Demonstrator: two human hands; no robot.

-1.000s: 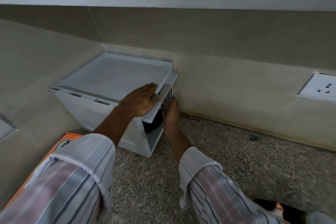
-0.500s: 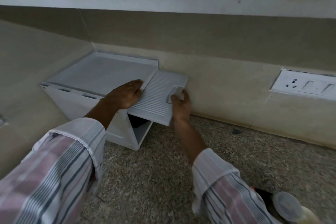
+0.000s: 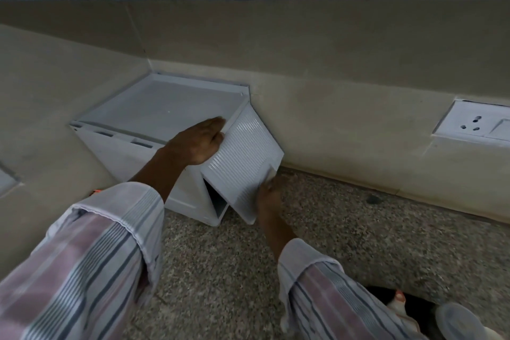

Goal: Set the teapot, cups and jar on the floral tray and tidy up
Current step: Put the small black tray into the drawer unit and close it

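Now right hand [image 3: 269, 193] fingers pinch the ribbed door [image 3: 242, 163], slanting down-right off the white box [image 3: 154, 107]; left hand [image 3: 197, 141] fingers rest together.

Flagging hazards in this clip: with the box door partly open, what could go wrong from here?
The left hand lies at the hinge edge of the door on the box; it could get pinched if the door swings. The right hand grips only the door's lower corner and may slip.

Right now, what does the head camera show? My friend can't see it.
A person's right hand grips the handle of a ribbed door, partly open, on a white box in the counter corner; the left hand touches the door's upper edge. A wall socket is to the right.
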